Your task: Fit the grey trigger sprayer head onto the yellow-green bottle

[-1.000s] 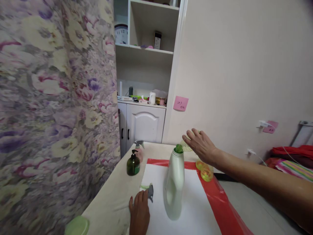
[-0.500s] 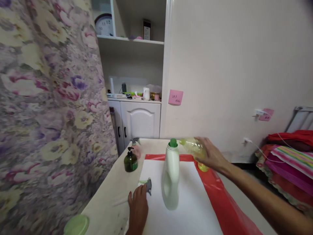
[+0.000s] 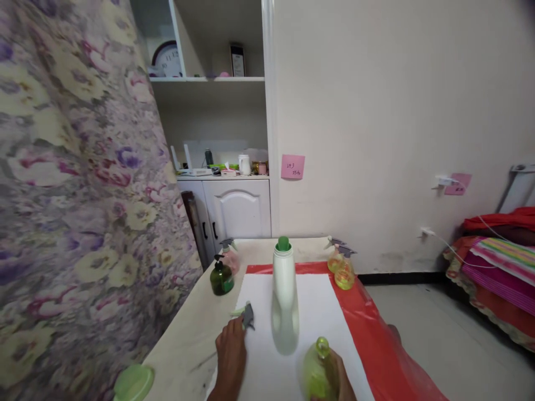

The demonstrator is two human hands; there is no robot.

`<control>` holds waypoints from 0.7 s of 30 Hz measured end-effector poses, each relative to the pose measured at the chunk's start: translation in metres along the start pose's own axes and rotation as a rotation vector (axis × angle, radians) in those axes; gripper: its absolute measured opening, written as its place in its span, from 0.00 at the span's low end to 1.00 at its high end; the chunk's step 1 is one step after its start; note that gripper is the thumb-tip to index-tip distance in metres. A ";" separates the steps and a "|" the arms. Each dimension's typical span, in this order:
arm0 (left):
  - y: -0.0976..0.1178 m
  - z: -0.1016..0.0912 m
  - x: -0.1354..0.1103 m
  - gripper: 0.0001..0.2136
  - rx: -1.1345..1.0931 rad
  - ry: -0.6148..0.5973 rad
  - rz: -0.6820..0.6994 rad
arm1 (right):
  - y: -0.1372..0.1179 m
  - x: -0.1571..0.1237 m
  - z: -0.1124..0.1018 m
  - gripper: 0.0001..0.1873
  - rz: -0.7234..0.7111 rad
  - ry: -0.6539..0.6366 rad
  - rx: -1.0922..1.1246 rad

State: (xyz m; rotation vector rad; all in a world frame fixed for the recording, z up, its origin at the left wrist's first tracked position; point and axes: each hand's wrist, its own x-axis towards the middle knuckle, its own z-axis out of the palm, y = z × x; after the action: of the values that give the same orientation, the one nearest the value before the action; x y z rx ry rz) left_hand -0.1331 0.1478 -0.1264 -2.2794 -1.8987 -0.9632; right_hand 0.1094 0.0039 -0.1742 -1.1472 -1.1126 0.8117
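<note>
My left hand (image 3: 230, 351) is closed round a trigger spray head (image 3: 248, 316), grey and pale green, over the left edge of the white sheet. In my right hand (image 3: 341, 379) is a clear spray bottle (image 3: 316, 370) with yellow liquid; it stands upright at the near side of the sheet, its neck bare. Between the hands and farther back rises a tall pale green detergent jug (image 3: 284, 301). The jug's mouth is uncapped, with a green spout (image 3: 283, 243) showing inside. Part of the right hand is hidden behind the bottle.
Yellow spray bottles (image 3: 345, 275) stand at the back right. A dark green pump bottle (image 3: 221, 277) and a pink spray bottle (image 3: 229, 259) are at the back left. A green cap (image 3: 134, 382) lies near left. A red plastic sheet (image 3: 368, 328) lies under the white paper (image 3: 254, 284).
My right hand has brought the yellow bottle from beside the jug's mouth, where it was tilted, down and nearer, now upright. The left hand has shifted little. The view has turned slightly right.
</note>
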 end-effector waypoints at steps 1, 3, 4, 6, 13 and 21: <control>0.002 -0.004 -0.002 0.16 -0.036 0.013 -0.006 | 0.000 0.000 0.002 0.52 -0.002 -0.001 0.019; 0.007 -0.015 -0.007 0.16 -0.104 0.038 -0.005 | -0.002 -0.001 0.004 0.53 -0.003 -0.004 0.058; 0.012 -0.021 -0.010 0.16 -0.147 0.052 -0.008 | -0.003 -0.001 0.005 0.53 -0.009 -0.011 0.054; 0.025 -0.038 -0.015 0.18 -0.268 0.076 -0.047 | -0.005 -0.001 0.005 0.53 -0.022 -0.022 0.036; 0.110 -0.109 -0.021 0.19 -1.232 0.060 -0.368 | -0.001 -0.003 0.007 0.51 -0.033 0.017 0.138; 0.196 -0.142 -0.021 0.21 -1.800 -0.004 -0.337 | -0.005 -0.002 0.007 0.48 -0.062 0.012 0.113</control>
State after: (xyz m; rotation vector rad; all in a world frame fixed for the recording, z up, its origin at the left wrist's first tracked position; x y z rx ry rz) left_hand -0.0208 0.0224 0.0494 -2.0518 -1.3282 -3.7193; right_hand 0.1023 0.0025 -0.1700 -1.0174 -1.0731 0.8086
